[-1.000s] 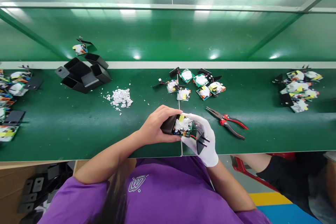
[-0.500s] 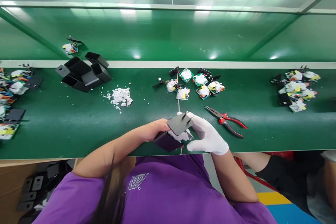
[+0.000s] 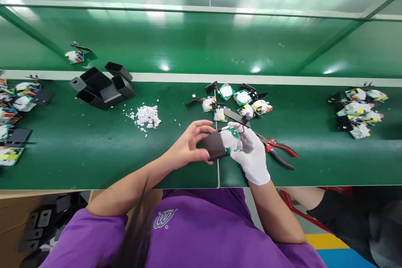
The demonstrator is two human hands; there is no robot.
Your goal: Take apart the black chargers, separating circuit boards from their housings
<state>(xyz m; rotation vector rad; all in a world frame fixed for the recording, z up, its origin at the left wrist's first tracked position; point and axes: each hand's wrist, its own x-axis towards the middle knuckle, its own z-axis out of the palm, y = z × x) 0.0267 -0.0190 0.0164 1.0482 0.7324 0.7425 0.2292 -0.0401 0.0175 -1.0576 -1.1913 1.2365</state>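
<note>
My bare left hand [image 3: 192, 144] grips a black plastic housing [image 3: 215, 146] by its closed end. Partly out of the housing's right end is a circuit board [image 3: 231, 139] coated with white filler. My white-gloved right hand [image 3: 253, 155] has its fingers closed around the board. A flat dark end cap [image 3: 234, 116] with prongs sticks up beyond the glove, near the board's wires. Red-handled pliers [image 3: 278, 147] lie just right of the glove, their jaws partly hidden behind it.
Several filler-coated boards [image 3: 242, 97] lie behind my hands, with more piles [image 3: 359, 109] at the right and left. White crumbs [image 3: 147, 116] sit left of centre, near empty black housings [image 3: 103, 88]. A co-worker's leg [image 3: 303, 199] shows at lower right.
Both hands have moved up and away from the bench's front edge. The board has turned and now points right out of the housing, its end cap swung away from the opening.
</note>
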